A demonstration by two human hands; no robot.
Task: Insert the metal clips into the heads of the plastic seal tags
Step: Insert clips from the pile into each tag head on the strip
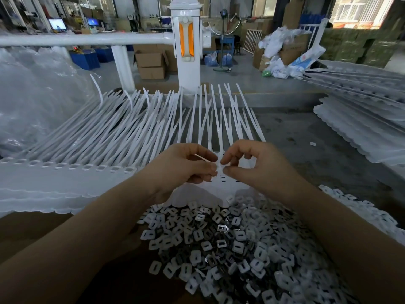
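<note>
Working the tags: both hands meeting over the near edge of the tag row, centre of the scene.
Left hand: grip closed, thumb and forefinger pinching a small white piece at the meeting point; likely steadying a tag head so the slot faces up.
Right hand: grip closed too, fingertips pinched tight against the left ones; exact item between them too small to tell, probably a clip being pressed in.
Seal tags: fanned in a long row across the table, tails pointing far, heads lined up along the near edge; laid that way so each head comes to hand in turn.
Open heads: square sockets left of the hands, looking unfilled, so plenty of work judged remaining on that side.
Metal clips: heaped loose just near the hands, between the forearms, some spilling right; kept close for a short reach per clip.
Stacked tags: more sheets piled at right, well apart from the hands, seemingly waiting stock.
Clear bags: bundled at far left, beside the row.
White post: standing beyond the far edge, rail running left.
Risk: clip seated crooked or slipping into the heap.
</note>
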